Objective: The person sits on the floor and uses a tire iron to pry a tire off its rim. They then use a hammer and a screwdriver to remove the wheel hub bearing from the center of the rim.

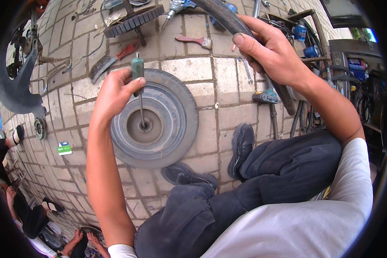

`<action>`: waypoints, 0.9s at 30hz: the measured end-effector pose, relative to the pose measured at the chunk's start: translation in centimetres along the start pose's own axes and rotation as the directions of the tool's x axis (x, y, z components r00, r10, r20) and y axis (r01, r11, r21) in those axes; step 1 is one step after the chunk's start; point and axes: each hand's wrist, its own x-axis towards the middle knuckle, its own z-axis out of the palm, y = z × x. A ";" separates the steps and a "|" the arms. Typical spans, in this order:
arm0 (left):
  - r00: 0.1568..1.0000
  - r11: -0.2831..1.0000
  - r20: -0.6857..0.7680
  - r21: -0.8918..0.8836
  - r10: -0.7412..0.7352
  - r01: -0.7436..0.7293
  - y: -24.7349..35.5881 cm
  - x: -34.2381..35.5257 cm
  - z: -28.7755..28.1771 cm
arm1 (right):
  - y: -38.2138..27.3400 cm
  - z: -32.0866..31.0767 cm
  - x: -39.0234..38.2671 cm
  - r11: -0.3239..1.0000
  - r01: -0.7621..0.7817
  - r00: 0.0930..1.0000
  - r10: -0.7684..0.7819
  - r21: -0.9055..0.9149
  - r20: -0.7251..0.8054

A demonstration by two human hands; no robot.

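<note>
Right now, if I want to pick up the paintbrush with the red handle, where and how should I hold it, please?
Probably best by the middle of its red handle, coming from above. The paintbrush lies flat on the paving, so the top is open; the handle points left, and gripping across it avoids the brush head.

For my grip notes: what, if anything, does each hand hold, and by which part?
Left hand: screwdriver-like tool, by its green handle. Right hand: dark tube-like piece, partway along its visible length.
</note>
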 end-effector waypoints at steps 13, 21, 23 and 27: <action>0.999 0.998 0.043 -0.062 -0.016 0.019 -0.1 0.7 0.2 | 0.2 -1.1 1.4 0.995 -0.092 0.995 0.093 -0.043 0.034; 1.000 0.997 0.019 -0.081 0.017 -0.015 1.5 -0.4 0.5 | 1.5 -0.4 0.8 0.920 0.104 0.979 -0.029 -0.378 0.200; 1.000 0.991 0.017 -0.132 0.005 -0.002 0.2 -0.5 0.4 | 0.0 -1.1 1.2 0.949 0.014 0.988 0.036 -0.314 0.151; 1.000 0.989 0.014 -0.150 -0.001 0.003 0.2 -0.7 0.2 | -2.7 -2.1 3.2 0.946 -0.045 0.987 0.092 0.321 -0.133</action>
